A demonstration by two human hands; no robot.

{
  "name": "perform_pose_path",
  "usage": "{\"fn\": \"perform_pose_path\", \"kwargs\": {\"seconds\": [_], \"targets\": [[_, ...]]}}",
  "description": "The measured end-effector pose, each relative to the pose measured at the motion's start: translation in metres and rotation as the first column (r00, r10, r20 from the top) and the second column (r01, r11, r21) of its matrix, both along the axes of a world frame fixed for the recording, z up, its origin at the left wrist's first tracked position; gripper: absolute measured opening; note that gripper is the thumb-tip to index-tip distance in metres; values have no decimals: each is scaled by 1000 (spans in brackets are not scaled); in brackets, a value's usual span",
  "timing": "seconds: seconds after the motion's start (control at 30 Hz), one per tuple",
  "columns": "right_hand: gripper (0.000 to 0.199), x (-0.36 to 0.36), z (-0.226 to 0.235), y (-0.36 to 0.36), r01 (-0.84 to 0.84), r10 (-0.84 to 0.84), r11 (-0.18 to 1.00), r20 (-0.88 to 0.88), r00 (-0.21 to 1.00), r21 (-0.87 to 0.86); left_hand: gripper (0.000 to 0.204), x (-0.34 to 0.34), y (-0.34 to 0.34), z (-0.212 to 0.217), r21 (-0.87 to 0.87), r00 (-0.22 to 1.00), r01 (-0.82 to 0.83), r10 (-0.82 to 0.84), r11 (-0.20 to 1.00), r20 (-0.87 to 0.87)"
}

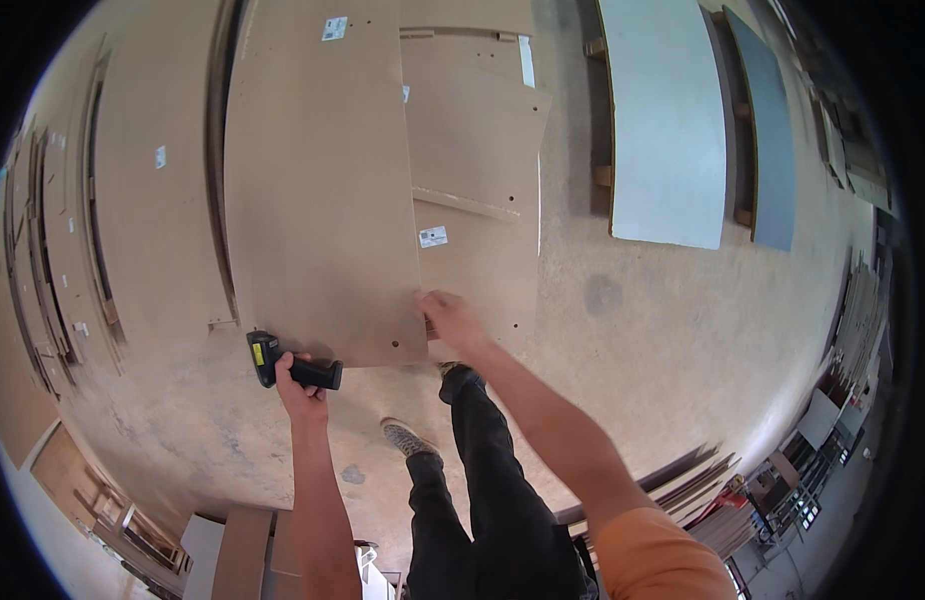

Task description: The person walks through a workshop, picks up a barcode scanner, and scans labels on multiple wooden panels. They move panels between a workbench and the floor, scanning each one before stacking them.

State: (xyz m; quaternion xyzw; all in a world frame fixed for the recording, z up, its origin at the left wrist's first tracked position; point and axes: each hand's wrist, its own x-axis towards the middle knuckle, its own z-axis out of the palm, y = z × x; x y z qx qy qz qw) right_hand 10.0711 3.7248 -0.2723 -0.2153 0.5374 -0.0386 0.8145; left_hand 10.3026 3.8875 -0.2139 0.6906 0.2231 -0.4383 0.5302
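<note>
Long brown board (322, 190): top centre to middle of the frame, long axis running up and down; it lies up and to the left of the right hand's fingers.
Nearer hand: the right hand (452, 320), at the board's right edge just above the lower right corner; the left hand (301, 395) is below the lower left corner.
Right fingers: bent at that edge, blurred; cannot tell how far open they are, or whether they grip it.
Left fingers: closed around the handle of the black scanner (265, 362), its head toward the left of the frame.
Scanners: one.
Boards under the right hand: one long board, with more brown boards (477, 275) just to its right; overlaps make their number unclear.
Labels on this central group: three seen, including a white label (433, 236) near the right hand.
Upper right boards: two, one whitish board (667, 120) and one blue-grey board (765, 130).
Shoes (407, 437): two, lower centre.
</note>
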Motion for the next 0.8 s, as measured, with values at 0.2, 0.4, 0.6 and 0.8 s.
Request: {"fn": "perform_pose_path", "kwargs": {"seconds": [0.2, 0.4, 0.6, 0.8], "targets": [[60, -97, -135, -121, -522, -62, 750, -828, 557, -407, 26, -4, 8, -72, 163, 998, -39, 46, 986, -38], [78, -123, -215, -246, -364, -220, 757, -736, 640, -543, 25, 3, 14, -86, 173, 997, -48, 57, 984, -48], [77, -84, -203, -302, -374, -255, 775, -794, 552, -509, 26, 5, 13, -83, 228, 991, -99, 118, 969, -69], [60, -101, -193, -348, -91, -277, 792, -489, 827, -603, 26, 9, 15, -82, 136, 995, -79, 86, 988, -49]]}}
